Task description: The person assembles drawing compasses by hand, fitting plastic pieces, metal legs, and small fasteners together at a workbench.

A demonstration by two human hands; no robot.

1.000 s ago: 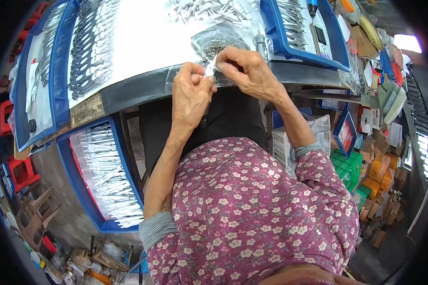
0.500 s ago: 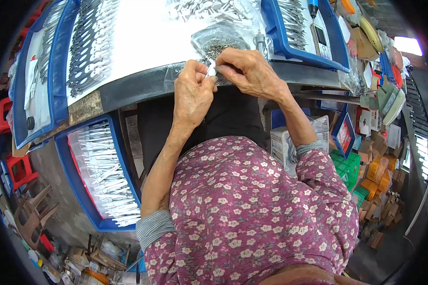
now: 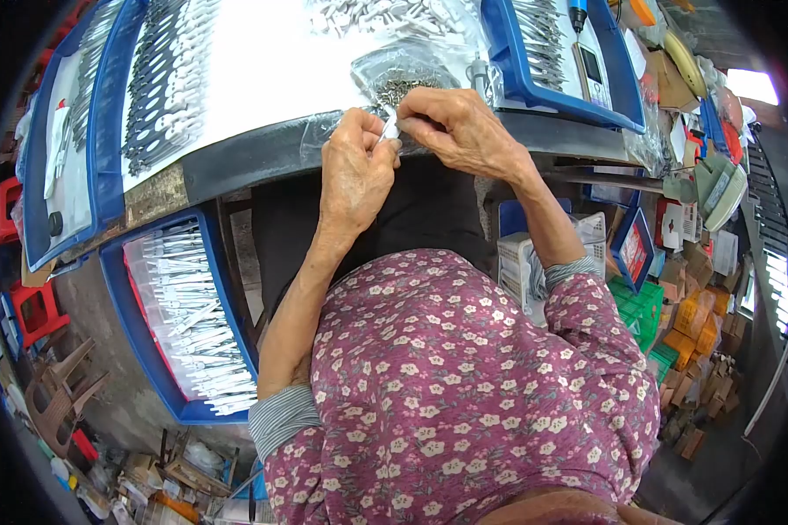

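Note:
My left hand (image 3: 355,171) pinches a small white part (image 3: 389,131) between thumb and fingers at the table's front edge. My right hand (image 3: 464,131) is closed at the part's right side, thumb and index finger together; whatever its fingertips hold is too small to make out. Just beyond the hands lies a clear bag of small metal pieces (image 3: 403,86). A pile of white parts (image 3: 385,17) is farther back. Rows of dark and white parts (image 3: 162,87) lie on the white sheet to the left.
Blue trays (image 3: 109,175) stand at the table's left, with another (image 3: 521,83) at the right holding metal parts and a small device (image 3: 592,74). Below left, a blue tray holds many white strips (image 3: 188,315). A white basket (image 3: 521,271) and green crate (image 3: 636,311) are at the lower right.
Both hands stay close together at the same place. The white part has turned slightly more upright in my left hand's fingers, and the view has shifted a little.

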